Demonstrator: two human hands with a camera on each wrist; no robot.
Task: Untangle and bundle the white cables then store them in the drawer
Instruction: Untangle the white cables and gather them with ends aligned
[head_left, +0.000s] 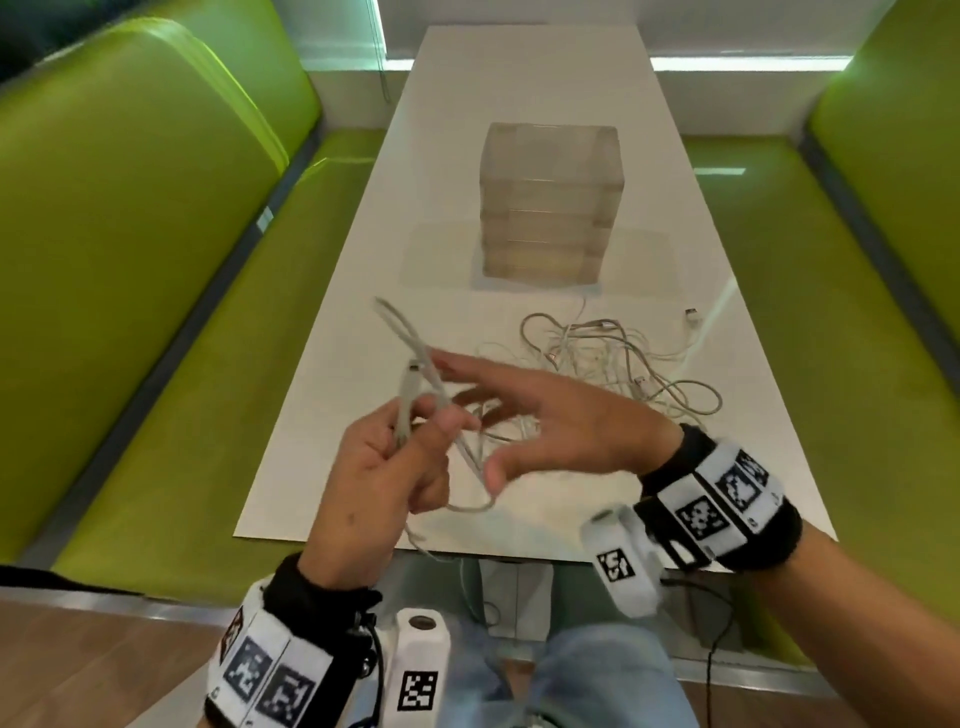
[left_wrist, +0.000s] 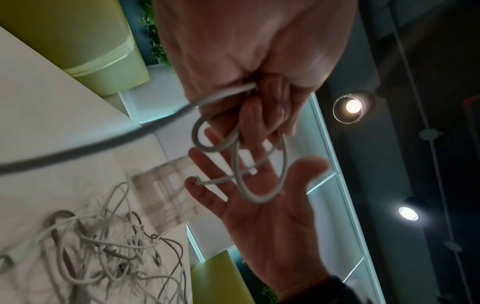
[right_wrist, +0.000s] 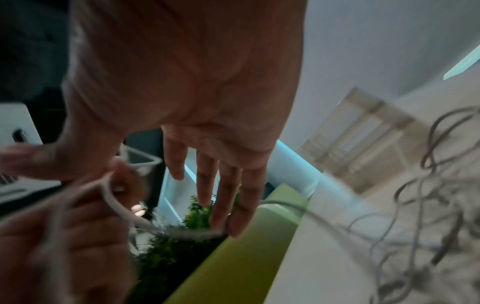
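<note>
My left hand (head_left: 395, 457) is held above the near end of the white table (head_left: 322, 415) and grips a folded white cable (head_left: 415, 374), whose loops (left_wrist: 259, 174) hang from the curled fingers. Beside it, my right hand (head_left: 524, 415) is spread, fingers straight, its fingertips (right_wrist: 233, 205) touching a strand of the same cable. A tangled pile of white cables (head_left: 618, 358) lies on the table to the right of the hands. Behind the pile stands a translucent drawer unit (head_left: 550, 202), its drawers closed.
Green padded benches (head_left: 130, 260) run along both sides of the narrow table. A loose cable plug (head_left: 692, 315) lies near the right table edge. My knees in jeans (head_left: 571, 675) are below the near table edge.
</note>
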